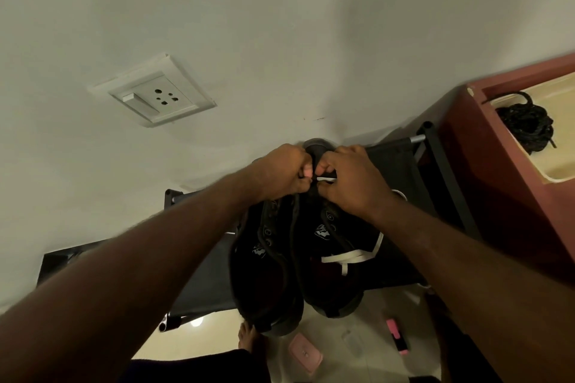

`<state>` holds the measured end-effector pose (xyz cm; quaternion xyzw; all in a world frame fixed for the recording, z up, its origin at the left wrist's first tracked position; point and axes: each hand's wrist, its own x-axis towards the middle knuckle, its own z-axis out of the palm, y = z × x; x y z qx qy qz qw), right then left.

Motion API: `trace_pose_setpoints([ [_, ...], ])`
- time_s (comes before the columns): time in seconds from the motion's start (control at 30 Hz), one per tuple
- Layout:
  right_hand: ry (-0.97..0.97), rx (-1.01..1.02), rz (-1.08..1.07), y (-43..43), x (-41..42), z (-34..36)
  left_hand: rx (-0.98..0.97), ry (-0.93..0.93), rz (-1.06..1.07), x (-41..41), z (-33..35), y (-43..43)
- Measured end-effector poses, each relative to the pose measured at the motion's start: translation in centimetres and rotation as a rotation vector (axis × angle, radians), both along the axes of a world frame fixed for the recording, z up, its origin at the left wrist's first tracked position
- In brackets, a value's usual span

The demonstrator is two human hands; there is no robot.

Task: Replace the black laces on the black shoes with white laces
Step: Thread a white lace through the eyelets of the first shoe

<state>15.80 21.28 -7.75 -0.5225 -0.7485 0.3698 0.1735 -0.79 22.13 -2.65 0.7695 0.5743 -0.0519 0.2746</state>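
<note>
Two black shoes stand side by side on a black rack, the left shoe (264,261) and the right shoe (336,246). A white lace (351,258) trails over the right shoe's side and runs up to its toe end. There my left hand (284,171) and my right hand (348,177) meet, fingers curled, each pinching a short white stretch of that lace (325,179) between them. A bundle of black laces (525,124) lies in a cream tray on the red-brown cabinet at the right.
The black fabric rack (205,283) with metal tubes stands against a white wall with a socket plate (152,92). The red-brown cabinet (497,196) stands close on the right. On the tiled floor below lie a pink box (305,353) and a pink object (396,336); a bare foot (247,339) shows.
</note>
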Motion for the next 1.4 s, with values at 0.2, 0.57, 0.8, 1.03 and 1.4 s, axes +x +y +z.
trace_pose_setpoints([
  [0.2,-0.001,0.001,-0.02,0.1,0.2,-0.2,-0.14,-0.127,0.204,-1.5,0.6,-0.2],
  [0.57,-0.038,0.055,0.007,-0.1,0.0,-0.4,-0.014,-0.128,0.393,-0.4,-0.5,-2.1],
  [0.8,-0.06,0.02,-0.02,-0.2,-0.1,-0.1,0.428,-0.356,1.103,-10.7,2.8,-3.3],
  [1.03,-0.094,0.047,0.02,-0.2,0.5,0.5,0.043,-1.733,1.355,-5.5,6.7,-5.6],
  [1.4,-0.098,0.052,0.023,-2.0,-0.1,1.5,0.2,-0.267,0.634,1.6,0.8,-9.1],
])
